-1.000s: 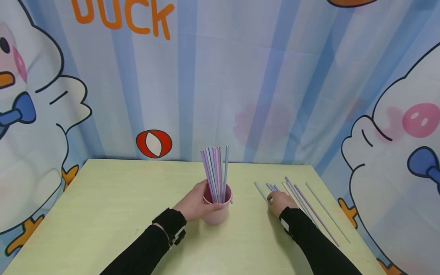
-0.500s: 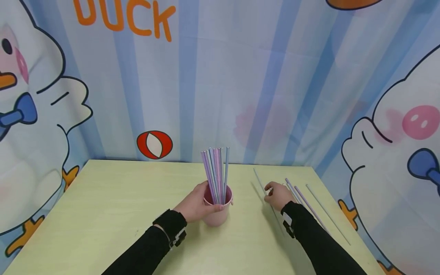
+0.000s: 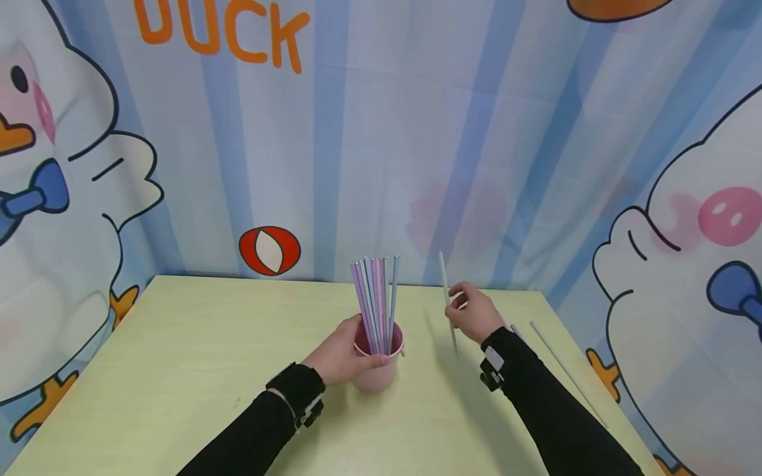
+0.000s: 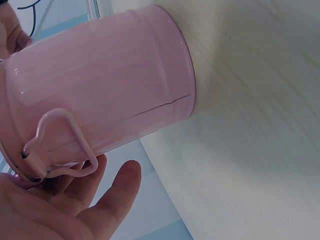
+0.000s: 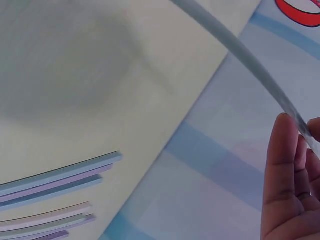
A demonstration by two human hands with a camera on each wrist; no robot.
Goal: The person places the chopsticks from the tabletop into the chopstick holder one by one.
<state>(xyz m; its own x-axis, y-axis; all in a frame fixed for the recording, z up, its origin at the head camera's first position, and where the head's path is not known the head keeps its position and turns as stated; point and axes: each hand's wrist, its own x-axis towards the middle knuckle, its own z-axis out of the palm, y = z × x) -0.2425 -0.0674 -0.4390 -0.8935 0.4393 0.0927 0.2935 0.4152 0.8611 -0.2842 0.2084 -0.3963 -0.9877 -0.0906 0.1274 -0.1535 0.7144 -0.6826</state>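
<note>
My left hand grips a small pink metal pail at its rim, thumb across the near side. The pail stands upright on the table, with a bundle of purple, blue and pink drinking straws rising from it. In the left wrist view, the pail's wire loop handle sits near the fingers. To the right of the pail, my right hand pinches a pale greenish-white straw between thumb and fingertips. That straw is nearly upright and clear of the tabletop.
Several loose straws lie roughly side by side in the right wrist view. In the head view the right forearm hides most of them; one pale straw shows by the right edge of the table. A printed curtain hangs behind.
My right hand has taken the pale straw off the table, raised it away from the others and tilted it upright. My left hand and the pail have stayed put.
</note>
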